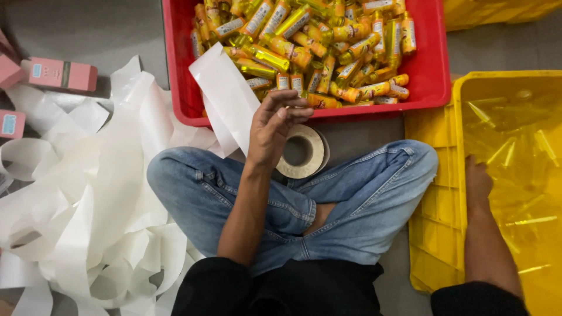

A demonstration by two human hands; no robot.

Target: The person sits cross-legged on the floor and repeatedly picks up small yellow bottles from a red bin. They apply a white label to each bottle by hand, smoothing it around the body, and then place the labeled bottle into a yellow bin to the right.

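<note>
Centrally, the left hand (274,126) is raised with fingers loosely curled and apart, holding nothing, just above the label roll (301,152) resting on the grey floor (105,35) ahead of crossed legs in jeans (363,193). At right, the right hand (477,181) reaches into the yellow crate (436,234); finger state cannot be determined. The red crate (427,76) of small yellow tubes (304,47) occupies top centre; white backing paper (88,222) covers the left.

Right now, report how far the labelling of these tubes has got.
Done: labelled tubes heap in the red crate, spent backing paper piled beside. In hand: left hand over the label roll, right hand in the yellow crate. Left: clear tubes there.
</note>
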